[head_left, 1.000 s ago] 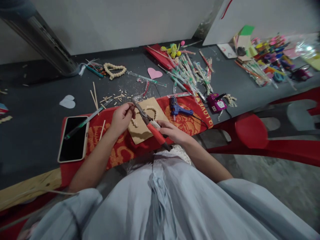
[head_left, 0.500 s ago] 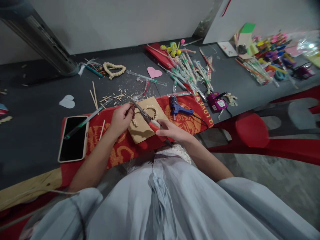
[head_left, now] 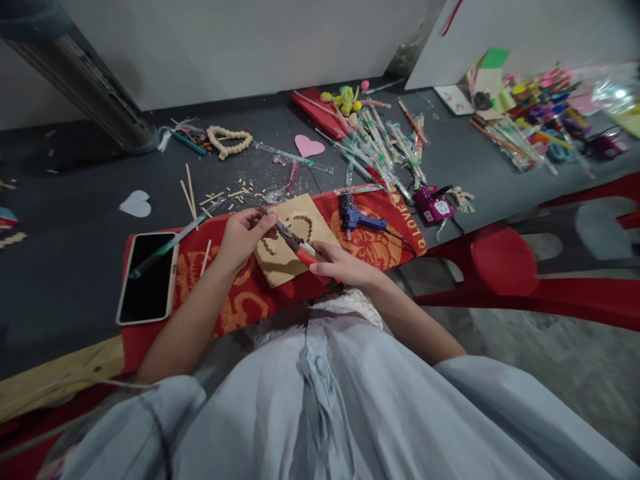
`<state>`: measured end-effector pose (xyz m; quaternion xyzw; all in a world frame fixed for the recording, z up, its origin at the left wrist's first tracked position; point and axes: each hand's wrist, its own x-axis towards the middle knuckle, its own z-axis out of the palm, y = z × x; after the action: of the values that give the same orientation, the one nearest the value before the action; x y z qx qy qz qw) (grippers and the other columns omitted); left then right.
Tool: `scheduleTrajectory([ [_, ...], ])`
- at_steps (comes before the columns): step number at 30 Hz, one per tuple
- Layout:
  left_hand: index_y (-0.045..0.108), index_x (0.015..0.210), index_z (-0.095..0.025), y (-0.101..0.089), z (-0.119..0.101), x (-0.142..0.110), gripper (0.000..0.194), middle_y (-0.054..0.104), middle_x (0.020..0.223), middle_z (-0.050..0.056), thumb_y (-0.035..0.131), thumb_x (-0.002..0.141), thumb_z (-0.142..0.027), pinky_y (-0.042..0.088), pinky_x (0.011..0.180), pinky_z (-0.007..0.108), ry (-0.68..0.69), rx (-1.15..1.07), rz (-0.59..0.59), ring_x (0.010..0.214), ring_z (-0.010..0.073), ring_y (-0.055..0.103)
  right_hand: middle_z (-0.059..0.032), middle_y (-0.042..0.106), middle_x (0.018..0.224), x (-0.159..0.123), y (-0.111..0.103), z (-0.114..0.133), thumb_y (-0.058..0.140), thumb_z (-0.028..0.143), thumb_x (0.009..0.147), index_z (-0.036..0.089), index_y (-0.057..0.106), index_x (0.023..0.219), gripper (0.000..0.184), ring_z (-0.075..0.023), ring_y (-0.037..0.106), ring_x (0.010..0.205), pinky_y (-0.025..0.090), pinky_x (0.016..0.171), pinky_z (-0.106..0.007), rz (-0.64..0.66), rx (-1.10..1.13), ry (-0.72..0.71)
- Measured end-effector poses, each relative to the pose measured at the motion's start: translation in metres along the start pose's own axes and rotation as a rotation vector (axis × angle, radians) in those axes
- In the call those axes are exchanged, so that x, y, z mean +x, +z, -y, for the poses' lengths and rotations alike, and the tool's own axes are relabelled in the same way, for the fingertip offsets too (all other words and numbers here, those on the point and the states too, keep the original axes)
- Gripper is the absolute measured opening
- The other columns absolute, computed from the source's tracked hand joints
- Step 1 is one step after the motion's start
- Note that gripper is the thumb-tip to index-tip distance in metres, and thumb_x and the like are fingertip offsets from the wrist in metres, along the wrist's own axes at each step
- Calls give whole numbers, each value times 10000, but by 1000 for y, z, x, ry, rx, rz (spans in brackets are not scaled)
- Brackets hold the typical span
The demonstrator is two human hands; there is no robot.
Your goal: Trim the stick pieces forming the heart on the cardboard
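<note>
The right hand (head_left: 343,263) has its grip wrapped around the handles of the red-handled pliers (head_left: 296,244), which slant up and left above a tan card (head_left: 277,268). At their tip is the left hand (head_left: 247,233), thumb and fingers brought close together there (whether they pinch anything, I cannot tell, since the thumb covers the spot). On the card, partly hidden by the pliers, lies a curved outline (head_left: 309,220) of small pale pieces.

The card rests on a red cloth (head_left: 245,308) with orange patterning, spread on the dark worktop (head_left: 60,280). Near the right hand, also on the cloth, lies a blue glue gun (head_left: 369,221). To the left, a wrapped stick (head_left: 163,252) crosses a phone (head_left: 146,288). Just beyond the cloth are scattered small pale bits (head_left: 241,193), and farther back sits a cream heart-shaped frame (head_left: 212,138).
</note>
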<state>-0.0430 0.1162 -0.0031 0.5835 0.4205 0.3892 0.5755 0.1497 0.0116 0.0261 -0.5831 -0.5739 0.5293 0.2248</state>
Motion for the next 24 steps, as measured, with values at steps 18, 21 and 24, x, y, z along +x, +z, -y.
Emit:
scheduleTrajectory([
  [18,665,831,-147,-3,-5,-9,272,688,776,50,599,758,-400,496,658,246,292,409,-152,681,136,628,-108,656,962,-3,2,17,525,269,712,159,547,993,303,-238,592,842,399,686,-298,-263,-534,16],
  [21,675,848,-153,-2,-4,-10,213,695,772,40,540,785,-305,487,659,242,323,475,-162,659,128,623,-113,646,956,-4,2,16,507,282,729,160,533,986,286,-235,581,817,391,665,-299,-252,-550,14],
  [24,678,810,-157,-3,-5,-10,201,687,722,28,499,797,-248,471,653,232,373,539,-144,647,124,615,-126,631,970,-4,3,16,495,299,747,154,524,990,284,-239,569,825,391,665,-304,-222,-564,-2],
])
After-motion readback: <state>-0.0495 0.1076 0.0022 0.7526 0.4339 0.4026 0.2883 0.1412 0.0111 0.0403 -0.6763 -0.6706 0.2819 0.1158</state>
